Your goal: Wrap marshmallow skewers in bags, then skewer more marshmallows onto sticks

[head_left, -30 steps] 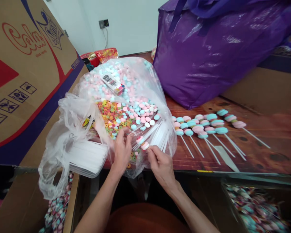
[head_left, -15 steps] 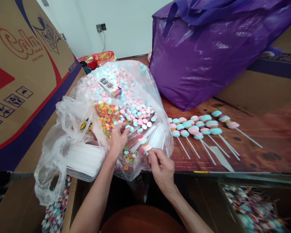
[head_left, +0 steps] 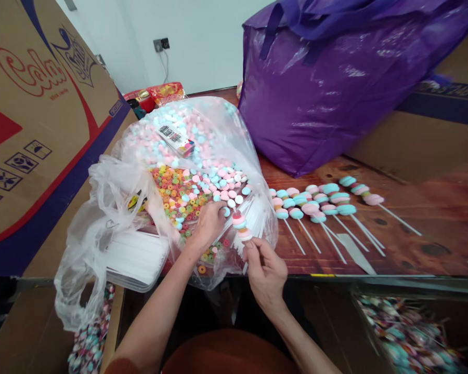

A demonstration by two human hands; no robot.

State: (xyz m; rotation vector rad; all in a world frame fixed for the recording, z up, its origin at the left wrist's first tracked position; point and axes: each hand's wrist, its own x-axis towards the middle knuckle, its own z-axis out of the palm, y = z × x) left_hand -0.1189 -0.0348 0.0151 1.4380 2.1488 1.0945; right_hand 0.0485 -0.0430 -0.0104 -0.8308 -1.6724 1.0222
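Note:
My right hand (head_left: 267, 272) is closed round the stick of a candy skewer (head_left: 241, 225), held upright and stacked with pink, blue and orange pieces. Just to its left, my left hand (head_left: 211, 222) pinches a pale blue marshmallow (head_left: 226, 212) close to the skewer's tip. Beneath both hands spreads a clear plastic bag (head_left: 214, 278). Loose pink, blue and white marshmallows (head_left: 232, 182) lie on it, beside a heap of colourful ring gummies (head_left: 171, 187). White sticks (head_left: 259, 215) fan out behind the skewer.
Several finished skewers (head_left: 329, 200) lie on the wooden table (head_left: 413, 208) at right. Behind them stands a purple bag (head_left: 327, 93). A cardboard box (head_left: 62, 130) rises at left, near a tub of white sticks (head_left: 134, 257). Below the table's right edge, a box holds candy skewers (head_left: 409, 332).
My left hand has moved right with the blue marshmallow, towards the skewer's tip. My right hand has shifted slightly right, and the skewer stands a little farther right.

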